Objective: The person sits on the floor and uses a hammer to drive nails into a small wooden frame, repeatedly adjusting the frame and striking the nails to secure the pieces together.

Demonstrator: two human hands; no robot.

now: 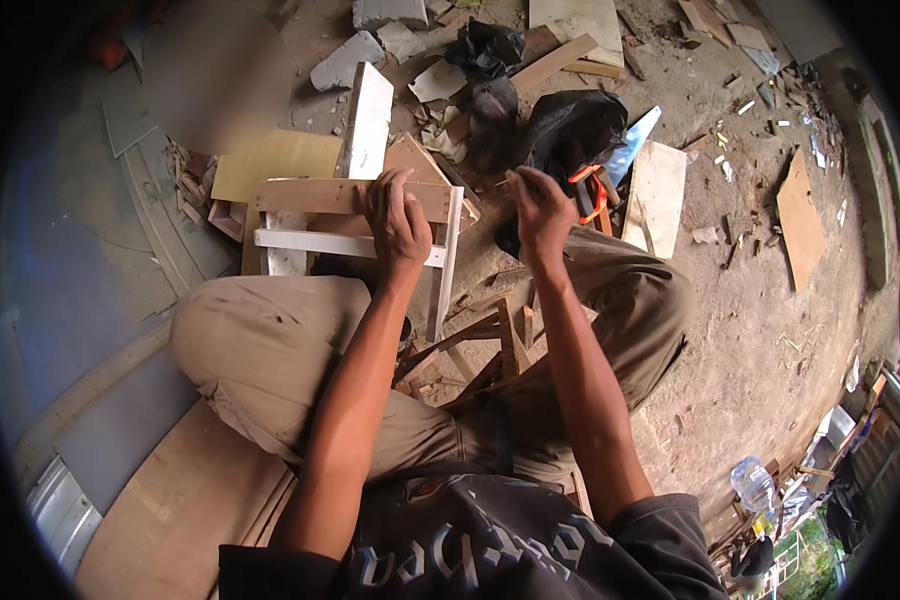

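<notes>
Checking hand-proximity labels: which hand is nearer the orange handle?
Right. The right hand is just left of the orange handle in the picture; the left hand is farther left, at the wooden frame.

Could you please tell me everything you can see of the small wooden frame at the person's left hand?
The wooden frame has a bare brown board with small dark spots, a white rail below it, and a narrow white strip across their right ends. More whitish wood shows at its left end. It sits before the person's folded legs; its support is hidden. The left grip curls over the board's right part.
</notes>
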